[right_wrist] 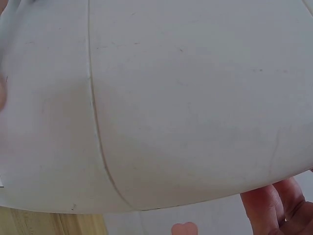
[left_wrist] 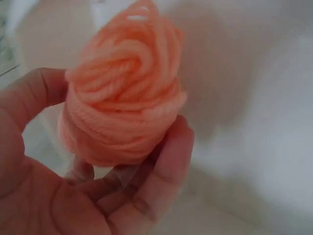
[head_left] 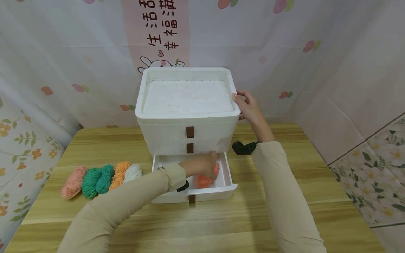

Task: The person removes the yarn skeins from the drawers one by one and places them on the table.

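Note:
A white drawer cabinet [head_left: 164, 131] stands on the table with its bottom drawer [head_left: 212, 194] pulled out. My left hand [head_left: 202, 167] reaches down into this drawer and holds a coral-orange ball of yarn [left_wrist: 122, 103]. In the left wrist view, thumb and fingers curl around the yarn from both sides, close to the drawer's white surface. At the cabinet's upper right side, my right hand [head_left: 250, 108] grips the rim, thumb on top. In the right wrist view, its fingers [right_wrist: 264, 208] show at the edge of the white panel.
Several yarn balls lie in a row left of the cabinet: pink [head_left: 74, 182], green [head_left: 91, 181], teal [head_left: 105, 179], orange [head_left: 120, 172] and white [head_left: 133, 172]. The cabinet's top is a shallow tray [head_left: 186, 116]. A printed curtain [head_left: 259, 42] hangs behind the wooden table [head_left: 215, 226].

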A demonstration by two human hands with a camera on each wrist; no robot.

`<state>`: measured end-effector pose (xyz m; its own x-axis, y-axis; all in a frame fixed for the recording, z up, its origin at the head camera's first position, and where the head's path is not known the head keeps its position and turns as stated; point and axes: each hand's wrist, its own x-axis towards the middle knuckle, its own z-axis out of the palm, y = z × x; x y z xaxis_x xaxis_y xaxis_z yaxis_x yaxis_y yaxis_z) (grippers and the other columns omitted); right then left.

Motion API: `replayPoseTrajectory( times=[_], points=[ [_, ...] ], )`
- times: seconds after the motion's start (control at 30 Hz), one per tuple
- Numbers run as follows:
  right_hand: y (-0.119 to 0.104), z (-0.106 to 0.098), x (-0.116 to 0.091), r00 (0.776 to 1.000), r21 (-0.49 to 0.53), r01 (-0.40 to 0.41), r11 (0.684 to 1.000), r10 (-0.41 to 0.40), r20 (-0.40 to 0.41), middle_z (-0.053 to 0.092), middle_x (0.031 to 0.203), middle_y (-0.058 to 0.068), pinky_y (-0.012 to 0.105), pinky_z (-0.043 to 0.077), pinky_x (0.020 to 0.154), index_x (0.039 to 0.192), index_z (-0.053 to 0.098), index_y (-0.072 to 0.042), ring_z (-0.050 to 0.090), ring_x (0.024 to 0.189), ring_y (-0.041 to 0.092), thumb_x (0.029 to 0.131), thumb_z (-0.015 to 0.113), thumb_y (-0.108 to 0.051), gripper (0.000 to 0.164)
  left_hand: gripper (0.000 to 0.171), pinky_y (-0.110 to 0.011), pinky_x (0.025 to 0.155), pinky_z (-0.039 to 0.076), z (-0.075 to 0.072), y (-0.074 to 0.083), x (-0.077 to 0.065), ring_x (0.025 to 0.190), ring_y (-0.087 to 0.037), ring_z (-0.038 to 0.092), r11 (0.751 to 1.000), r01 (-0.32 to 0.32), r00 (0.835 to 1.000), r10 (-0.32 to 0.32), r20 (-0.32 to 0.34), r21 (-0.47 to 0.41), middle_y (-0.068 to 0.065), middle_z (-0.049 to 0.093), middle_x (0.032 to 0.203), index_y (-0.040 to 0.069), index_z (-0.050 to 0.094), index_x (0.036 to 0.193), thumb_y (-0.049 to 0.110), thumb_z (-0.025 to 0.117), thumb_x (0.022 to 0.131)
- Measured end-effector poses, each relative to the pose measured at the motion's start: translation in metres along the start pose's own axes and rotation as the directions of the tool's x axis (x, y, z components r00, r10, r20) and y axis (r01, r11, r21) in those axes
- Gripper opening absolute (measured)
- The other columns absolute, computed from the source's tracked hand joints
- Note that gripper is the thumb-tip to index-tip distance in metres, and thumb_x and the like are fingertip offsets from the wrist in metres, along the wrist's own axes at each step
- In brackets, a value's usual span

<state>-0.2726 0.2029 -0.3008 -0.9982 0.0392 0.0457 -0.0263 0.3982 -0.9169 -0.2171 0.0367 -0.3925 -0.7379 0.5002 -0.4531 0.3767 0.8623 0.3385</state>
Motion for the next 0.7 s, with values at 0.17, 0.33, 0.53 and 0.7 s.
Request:
replayPoseTrajectory(
  times=[0.17,0.33,0.53,0.7],
  points=[
    [-0.001,0.000,0.001,1.000,0.003,0.002,1.000,-0.002,0.004,0.052,0.109,0.006,0.023,0.052,0.064,0.138,0.038,-0.018,0.056,0.081,0.015,0.093,0.043,-0.051,0.056,0.041,-0.028,0.047,0.048,-0.020,-0.007,-0.017,0.051,-0.012,0.045,0.974,-0.109,0.988,0.128,0.087,-0.199,-0.004,0.043,0.083,0.004,0.036,0.110,0.020,0.064,0.085],
    [0.001,-0.003,-0.001,1.000,0.008,-0.006,1.000,0.006,0.008,0.050,0.106,0.005,0.023,0.051,0.063,0.139,0.038,-0.017,0.055,0.079,0.014,0.093,0.043,-0.051,0.057,0.036,-0.023,0.054,0.042,-0.032,-0.022,-0.044,0.059,-0.010,0.047,0.858,-0.198,0.954,0.280,0.110,-0.474,-0.003,0.048,0.080,0.009,0.034,0.109,0.017,0.059,0.085],
    [-0.001,-0.003,-0.001,1.000,0.016,-0.003,1.000,0.003,0.019,0.051,0.106,0.004,0.023,0.052,0.064,0.139,0.038,-0.018,0.056,0.082,0.014,0.092,0.043,-0.053,0.058,0.039,-0.025,0.072,0.048,-0.031,-0.053,-0.081,0.085,-0.015,0.058,0.748,-0.307,0.940,0.336,-0.063,-0.588,-0.010,0.056,0.104,0.009,0.035,0.117,0.020,0.060,0.088],
    [-0.003,-0.001,0.000,1.000,0.011,-0.013,1.000,0.013,0.021,0.050,0.104,0.004,0.022,0.051,0.063,0.138,0.038,-0.017,0.055,0.079,0.013,0.093,0.043,-0.052,0.058,0.042,-0.031,0.072,0.048,-0.027,-0.088,-0.113,0.083,-0.019,0.058,0.708,-0.320,0.947,0.268,-0.180,-0.630,-0.014,0.055,0.106,0.007,0.036,0.118,0.022,0.062,0.089]
  ],
)
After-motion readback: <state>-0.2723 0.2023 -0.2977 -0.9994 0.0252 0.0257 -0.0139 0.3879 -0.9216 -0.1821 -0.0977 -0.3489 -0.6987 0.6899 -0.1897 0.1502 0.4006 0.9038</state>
